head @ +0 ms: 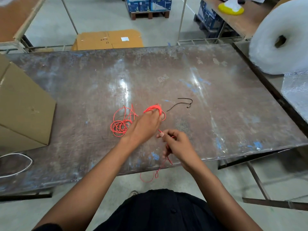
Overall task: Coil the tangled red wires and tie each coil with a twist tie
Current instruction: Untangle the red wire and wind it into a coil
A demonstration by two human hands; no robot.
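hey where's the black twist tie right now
In the head view the black twist tie lies loose on the table, just beyond and right of the left hand and its red coil.

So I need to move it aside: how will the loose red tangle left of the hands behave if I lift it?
Probably floppy: the red tangle lies in slack, uneven loops on the table. Likely light, since the strands are thin. It may snag and drag, as loops cross and run toward the left hand.

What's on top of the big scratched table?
On the scratched metal table: tangled red wires, thin black twist ties, a brown cardboard box. The left hand covers part of the coil.
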